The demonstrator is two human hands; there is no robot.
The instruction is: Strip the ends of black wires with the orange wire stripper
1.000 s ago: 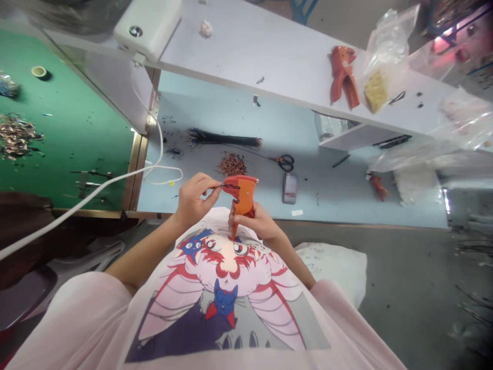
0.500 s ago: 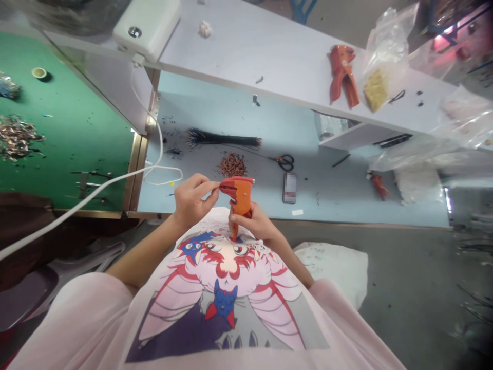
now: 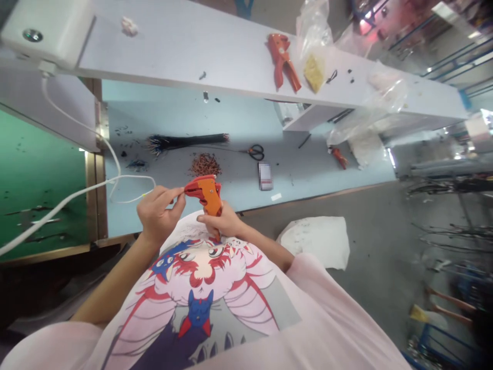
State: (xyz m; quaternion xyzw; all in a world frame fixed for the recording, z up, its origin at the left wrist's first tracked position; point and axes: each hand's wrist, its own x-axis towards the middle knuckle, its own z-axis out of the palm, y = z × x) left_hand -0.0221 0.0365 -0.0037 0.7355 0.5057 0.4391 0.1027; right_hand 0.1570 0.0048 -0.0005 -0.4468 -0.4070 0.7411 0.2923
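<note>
In front of my chest, my right hand (image 3: pixel 225 221) is wrapped round the grip of an orange and red wire stripper (image 3: pixel 211 196), its head pointing left. My left hand (image 3: pixel 159 213) is closed in a pinch right at the tool's red jaws. Whatever lies between those fingertips is too small or hidden to make out. Beyond the tool, a pile of copper-coloured scraps (image 3: pixel 205 165) lies on the light blue bench (image 3: pixel 239 187). Behind that pile rests a bundle of black cables (image 3: pixel 188 141) with frayed coloured ends on its left.
Scissors (image 3: pixel 256 152) and a blurred-out phone-like object (image 3: pixel 265 176) lie right of the pile. Across the back runs a white shelf (image 3: pixel 165 46) bearing another red tool (image 3: pixel 283 61) and plastic bags. A white cable (image 3: pixel 73 198) crosses on the left. A white sack (image 3: pixel 316 239) sits on the floor.
The view has turned, so the bench and both hands appear further left and more floor shows at right. My hands keep the same hold at the wire stripper.
</note>
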